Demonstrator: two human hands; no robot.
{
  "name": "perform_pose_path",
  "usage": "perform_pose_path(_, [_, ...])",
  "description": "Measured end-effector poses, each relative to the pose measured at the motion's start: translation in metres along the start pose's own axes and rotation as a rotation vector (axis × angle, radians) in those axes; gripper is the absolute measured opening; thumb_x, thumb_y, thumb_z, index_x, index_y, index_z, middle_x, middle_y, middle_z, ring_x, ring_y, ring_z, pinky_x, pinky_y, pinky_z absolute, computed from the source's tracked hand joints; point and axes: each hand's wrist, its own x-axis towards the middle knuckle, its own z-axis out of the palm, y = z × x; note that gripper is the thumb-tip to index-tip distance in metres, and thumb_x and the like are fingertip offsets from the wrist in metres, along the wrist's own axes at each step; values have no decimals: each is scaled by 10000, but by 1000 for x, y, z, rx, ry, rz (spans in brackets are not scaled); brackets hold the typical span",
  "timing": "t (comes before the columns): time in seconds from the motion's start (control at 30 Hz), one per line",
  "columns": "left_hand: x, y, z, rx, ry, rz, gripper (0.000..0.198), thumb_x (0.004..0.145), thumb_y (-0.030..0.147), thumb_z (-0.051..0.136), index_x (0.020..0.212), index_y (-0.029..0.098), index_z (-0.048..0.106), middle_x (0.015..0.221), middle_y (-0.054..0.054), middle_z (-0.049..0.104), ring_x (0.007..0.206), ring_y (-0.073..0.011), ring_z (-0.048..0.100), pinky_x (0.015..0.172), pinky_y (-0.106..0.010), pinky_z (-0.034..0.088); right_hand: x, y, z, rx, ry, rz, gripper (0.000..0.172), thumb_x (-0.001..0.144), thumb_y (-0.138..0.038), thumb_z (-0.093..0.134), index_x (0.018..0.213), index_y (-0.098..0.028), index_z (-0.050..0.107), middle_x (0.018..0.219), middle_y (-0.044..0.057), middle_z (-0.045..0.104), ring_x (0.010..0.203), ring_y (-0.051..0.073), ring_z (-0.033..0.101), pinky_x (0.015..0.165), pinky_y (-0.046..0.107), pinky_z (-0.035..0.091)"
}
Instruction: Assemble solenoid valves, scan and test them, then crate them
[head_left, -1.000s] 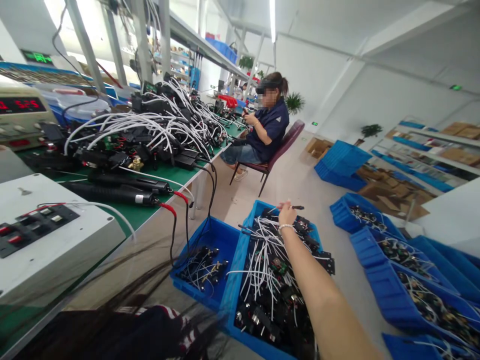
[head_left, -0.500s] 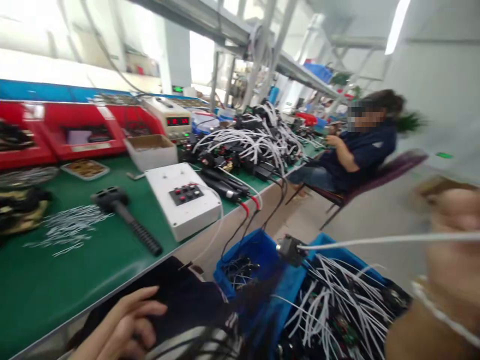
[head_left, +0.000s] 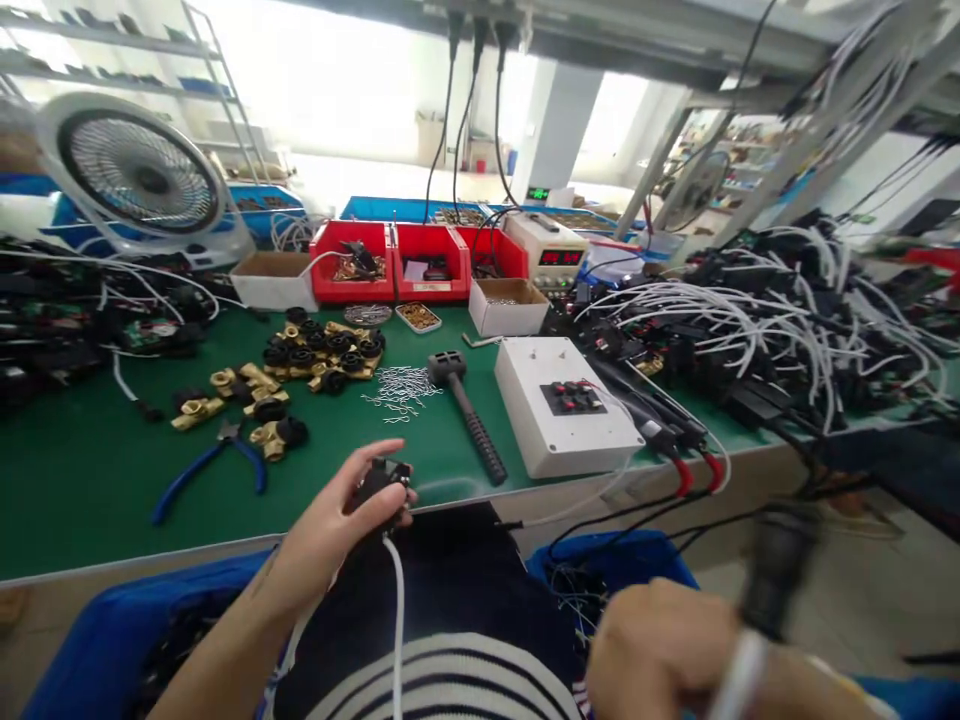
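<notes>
Left hand (head_left: 334,532) around half-hidden black part (head_left: 374,483)

Green bench (head_left: 82,480) with pliers (head_left: 187,482), brass fittings (head_left: 322,352), wire clips (head_left: 401,388), hammer-shaped tool (head_left: 472,422), white switch box (head_left: 559,432)

Bright windows (head_left: 345,100) — blurry right hand (head_left: 660,640)

Green tabletop (head_left: 97,530), black part (head_left: 388,468) with a white cable (head_left: 398,610).
The plier handles (head_left: 184,488) are blue, the hammer (head_left: 474,422) black, the fittings (head_left: 324,352) brass-gold and black, the bins (head_left: 431,288) red; the white box (head_left: 540,425) has a black panel (head_left: 559,402); the dark clothing (head_left: 450,585) carries cream stripes.
</notes>
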Motion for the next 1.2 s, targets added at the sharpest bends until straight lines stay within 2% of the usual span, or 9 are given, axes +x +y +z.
perform_pose_path(0.13, [41, 2, -32, 747, 286, 339, 776, 721, 693, 644, 1299, 179, 585, 1297, -152, 594, 1176, -379, 581, 1066, -573, 440, 42, 25, 32, 141, -102, 137, 488, 789, -671, 711, 742, -190, 644, 651, 0, 583, 578, 104, 499, 567, 219, 436])
perform_pose_path(0.27, [31, 9, -7, 789, 433, 531, 657, 841, 643, 484, 1159, 98, 666, 1348, -217, 569, 1335, -405, 466, 1184, -553, 308, 69, 61, 57, 290, -23, 278, 410, 762, -551, 756, 789, -177, 591, 616, -29, 560, 538, 90, 508, 522, 190, 419])
perform_pose_path(0.37, [-6, 8, 36, 583, 193, 435, 440, 877, 560, 575, 1170, 253, 690, 1131, -61, 723, 1064, -288, 674, 1004, -426, 525, 77, 74, 68, 150, 38, 170, 213, 853, -354, 648, 742, -183, 585, 617, -25, 560, 568, 109, 534, 567, 211, 442])
perform_pose_path(0.47, [-31, 2, 66, 413, -77, 275, 301, 838, 460, 652, 1066, 294, 756, 1030, -18, 763, 956, -262, 720, 901, -358, 577, 74, 82, 62, -35, 52, 70, 126, 837, -203, 590, 715, -191, 619, 712, 7, 623, 714, 159, 610, 725, 262, 495])
perform_pose_path(0.57, [-34, -1, 69, 298, -47, 262, 303, 884, 458, 600, 1070, 289, 769, 982, -24, 761, 864, -228, 719, 883, -330, 579, 58, 107, 31, -106, 196, 307, 119, 787, -294, 723, 797, -184, 677, 670, 4, 640, 615, 174, 599, 624, 279, 468])
perform_pose_path(0.63, [-34, 0, 62, 270, -14, 286, 309, 923, 471, 569, 1131, 329, 748, 844, 5, 735, 748, -179, 687, 839, -291, 580, 46, 135, 5, -116, 468, 451, 228, 770, -374, 758, 810, -164, 679, 529, -18, 551, 486, 152, 508, 542, 278, 409])
perform_pose_path(0.83, [-43, 7, 59, 169, 5, 278, 264, 927, 455, 592, 1105, 292, 700, 791, 17, 712, 756, -152, 698, 747, -219, 582, 46, 207, -13, 101, 643, 379, 668, 753, -689, 647, 1138, -144, 621, 861, 82, 677, 647, 161, 598, 629, 306, 492])
perform_pose_path(1.0, [-47, 8, 62, 143, 44, 301, 188, 922, 460, 633, 1015, 313, 706, 915, 31, 733, 805, -139, 710, 769, -193, 569, 78, 202, 14, 219, 589, 234, 576, 690, -657, 751, 928, -136, 688, 746, 47, 680, 660, 170, 602, 682, 328, 507])
perform_pose_path(1.2, [-48, 16, 57, 326, 50, 479, 192, 988, 326, 539, 1020, 319, 728, 733, 63, 684, 692, -106, 657, 681, -145, 531, 70, 146, 29, 267, 683, 14, 424, 793, -567, 746, 971, -199, 634, 743, 2, 673, 627, 147, 611, 652, 296, 514])
